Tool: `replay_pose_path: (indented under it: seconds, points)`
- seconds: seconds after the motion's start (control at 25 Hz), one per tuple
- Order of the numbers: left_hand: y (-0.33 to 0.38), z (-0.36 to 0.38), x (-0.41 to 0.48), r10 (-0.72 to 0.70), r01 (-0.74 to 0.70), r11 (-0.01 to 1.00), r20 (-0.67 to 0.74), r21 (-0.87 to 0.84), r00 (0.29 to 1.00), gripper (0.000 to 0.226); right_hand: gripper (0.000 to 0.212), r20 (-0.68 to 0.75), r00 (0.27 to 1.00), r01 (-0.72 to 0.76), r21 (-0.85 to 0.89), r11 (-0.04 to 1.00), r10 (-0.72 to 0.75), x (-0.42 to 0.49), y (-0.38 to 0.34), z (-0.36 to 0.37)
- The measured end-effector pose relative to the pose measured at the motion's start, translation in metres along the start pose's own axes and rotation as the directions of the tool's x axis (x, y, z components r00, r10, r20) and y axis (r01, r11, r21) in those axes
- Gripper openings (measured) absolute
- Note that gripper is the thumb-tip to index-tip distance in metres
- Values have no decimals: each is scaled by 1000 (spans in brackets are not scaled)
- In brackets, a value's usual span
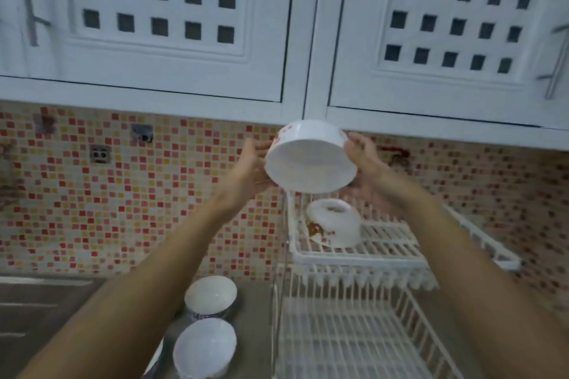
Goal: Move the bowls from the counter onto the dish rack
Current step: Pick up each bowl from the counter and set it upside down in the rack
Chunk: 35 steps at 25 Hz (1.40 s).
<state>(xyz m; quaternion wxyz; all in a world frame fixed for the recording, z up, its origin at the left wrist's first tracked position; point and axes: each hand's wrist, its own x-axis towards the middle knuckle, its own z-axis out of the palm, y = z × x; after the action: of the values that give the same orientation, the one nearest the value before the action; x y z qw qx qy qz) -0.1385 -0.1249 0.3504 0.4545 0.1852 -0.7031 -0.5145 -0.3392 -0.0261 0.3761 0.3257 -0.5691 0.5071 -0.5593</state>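
While both hands carry it, the white bowl (309,157) hangs in the air above the back left corner of the dish rack's (363,252) upper tier, tipped so that its open mouth faces the camera and a little downward — its axis leans toward the person rather than standing upright. The left hand (251,168) presses against the bowl's left wall and the right hand (365,160) against its right wall, so the bowl sits squarely between them, neither hand nearer than the other. The fingers (354,140) of both hands are spread and curved around the wall, grasping the bowl by its sides and not by its rim.

Directly beneath, another bowl (334,221) with a brown pattern already lies overturned on the upper tier near that same back left corner — the free wire to its right looks like the likelier landing spot, so the coming move probably calls for turning the mouth fully down and lowering it beside that one.

Two more bowls wait upright on the worktop (255,317) just left of the rack: a nearer bowl (204,348) and a farther bowl (211,295).
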Motion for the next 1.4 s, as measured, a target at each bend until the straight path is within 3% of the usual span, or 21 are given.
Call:
replay_pose_path:
  seconds: [0.08,0.16,0.2,0.28,0.4,0.6,0.88,1.0,1.12,1.28,1.4]
  points:
    - [-6,24,17,-1,-1,999,61,37,998,49,90,27,999,36,-35,999,-35,-3,9,-39]
    - [-15,45,37,-45,25,970,78,244,996,49,98,38,998,55,-160,986,-50,-3,24,-69]
    - [-24,52,47,-58,-2,930,154,367,986,62,97,24,999,51,-244,968,-47,-1,34,-80]
    - [-37,65,57,-112,-42,862,271,506,956,76,100,14,1000,27,-404,915,-24,7,52,-94]
    - [-55,76,77,-169,-70,773,311,630,935,76,109,45,999,13,-614,789,18,25,75,-99]
    - [-75,75,102,-355,12,557,225,830,907,93,92,170,978,5,-605,796,123,49,103,-98]
    - [-82,83,113,-504,1,359,193,933,842,83,95,180,959,-38,-686,727,219,59,120,-99]
    - [-79,86,113,-509,-22,354,213,935,834,81,105,162,951,-59,-738,672,262,60,120,-100]
    - [-72,80,110,-464,-45,382,233,923,855,95,110,133,952,-72,-775,627,275,60,109,-97]
    - [-55,59,107,-315,-117,390,252,913,915,84,93,112,989,51,-866,498,93,53,72,-68]
    - [-36,34,95,-166,-144,384,222,912,961,66,79,124,990,140,-848,511,-65,46,44,-22]
